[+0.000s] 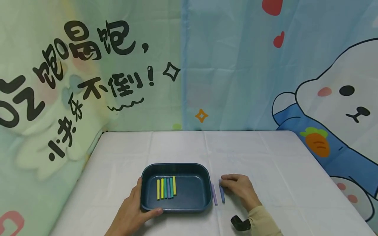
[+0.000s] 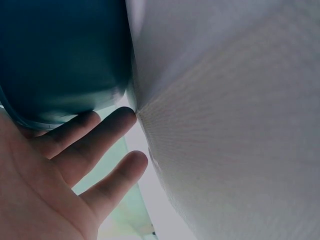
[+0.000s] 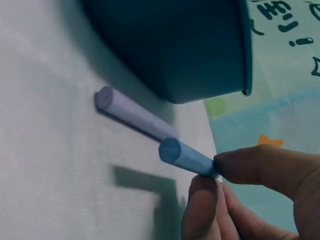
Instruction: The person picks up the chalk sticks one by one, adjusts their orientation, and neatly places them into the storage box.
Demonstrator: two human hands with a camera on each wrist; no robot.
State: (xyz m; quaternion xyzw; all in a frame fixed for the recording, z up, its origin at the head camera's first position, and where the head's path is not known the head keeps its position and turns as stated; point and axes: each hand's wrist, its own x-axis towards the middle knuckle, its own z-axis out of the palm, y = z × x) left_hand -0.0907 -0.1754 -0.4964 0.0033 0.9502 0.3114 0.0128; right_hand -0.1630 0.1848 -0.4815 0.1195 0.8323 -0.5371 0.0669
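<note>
A dark blue tray (image 1: 189,205) stands on the table with several yellow, green and blue chalk sticks (image 1: 166,188) side by side in its left half. My left hand (image 1: 133,208) holds the tray at its near left corner, thumb on the front rim and fingers along the left wall. Right of the tray, my right hand (image 1: 240,190) pinches one end of a blue chalk stick (image 3: 187,156) between thumb and fingertips. That stick looks lifted, with a shadow below it. A purple chalk stick (image 3: 137,115) lies on the cloth beside the tray's right wall.
White cloth (image 1: 265,160) covers the table. A black curved object (image 1: 240,223) shows at the right wrist by the beige sleeve (image 1: 262,221). Behind the table hangs a printed curtain (image 1: 224,65) with a cartoon animal and lettering.
</note>
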